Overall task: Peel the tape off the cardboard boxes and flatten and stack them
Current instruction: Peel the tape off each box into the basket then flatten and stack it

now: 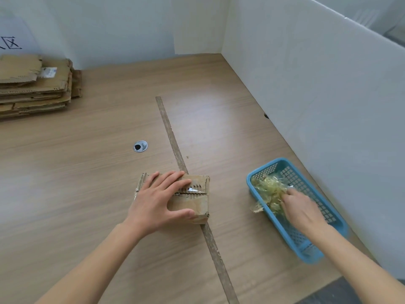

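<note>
Progress is judged partial: flattened boxes are stacked far beyond the left grip, which lies flat-fingered on a still-assembled box, while the blurred right grip, its closure untellable, touches peeled tape in the basket.

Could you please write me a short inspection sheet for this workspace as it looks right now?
Surface: wooden table with a worn strip running down its middle.
Job's things: small cardboard box still unflattened, tape remnants along its seam; flattened stack at far left.
Clutter: blue basket holding peeled tape, one scrap hanging over its rim.
Grips: left hand rests on the box, thumb at its front edge; right hand in the basket, blurred.
Cables: nothing seen; grommet hole empty.
Surroundings: white partition walls.
</note>
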A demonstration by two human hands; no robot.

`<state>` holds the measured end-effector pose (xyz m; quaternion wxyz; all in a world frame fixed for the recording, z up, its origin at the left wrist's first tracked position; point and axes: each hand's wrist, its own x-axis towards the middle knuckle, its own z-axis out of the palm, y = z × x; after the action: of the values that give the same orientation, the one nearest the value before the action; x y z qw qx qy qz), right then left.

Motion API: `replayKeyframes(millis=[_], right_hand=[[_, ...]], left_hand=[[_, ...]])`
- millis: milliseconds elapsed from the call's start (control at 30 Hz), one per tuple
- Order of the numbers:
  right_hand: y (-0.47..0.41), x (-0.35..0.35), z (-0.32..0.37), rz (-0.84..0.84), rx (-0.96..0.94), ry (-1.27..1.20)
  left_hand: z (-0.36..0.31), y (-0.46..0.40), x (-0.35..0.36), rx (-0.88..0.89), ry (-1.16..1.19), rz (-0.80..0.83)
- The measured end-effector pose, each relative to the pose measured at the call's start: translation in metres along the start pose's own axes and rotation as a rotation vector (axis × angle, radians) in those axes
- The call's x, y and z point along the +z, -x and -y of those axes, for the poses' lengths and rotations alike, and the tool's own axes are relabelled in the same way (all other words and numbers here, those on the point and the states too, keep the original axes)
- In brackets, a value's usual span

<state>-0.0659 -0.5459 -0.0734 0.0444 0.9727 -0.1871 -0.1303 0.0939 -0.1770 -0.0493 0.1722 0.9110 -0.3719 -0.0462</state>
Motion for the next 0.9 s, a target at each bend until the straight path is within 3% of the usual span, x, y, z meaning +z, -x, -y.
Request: replayKeyframes(millis=[133, 267, 467, 700, 900], right_hand=[[0.001, -0.01, -0.006, 0.166, -0.034, -0.115], [0.001, -0.019, -0.008, -0.043, 0.102, -0.315], [-0.007, -0.016, -0.002, -0.118, 0.355, -0.474], [-0.008, -0.022, -0.001, -0.04, 0.197, -0.257], [-0.006, -0.022, -0.006, -0.004, 0.178, -0.226]], left_hand=[[0.0, -0.001, -0.001, -0.005, -0.015, 0.021], [-0.003, 0.0, -0.001, -0.006, -0.006, 0.013], [-0.003, 0.0, -0.001, -0.015, 0.007, 0.004], [-0.002, 0.001, -0.001, -0.015, -0.011, 0.013], [-0.003, 0.001, -0.003, -0.016, -0.023, 0.03]])
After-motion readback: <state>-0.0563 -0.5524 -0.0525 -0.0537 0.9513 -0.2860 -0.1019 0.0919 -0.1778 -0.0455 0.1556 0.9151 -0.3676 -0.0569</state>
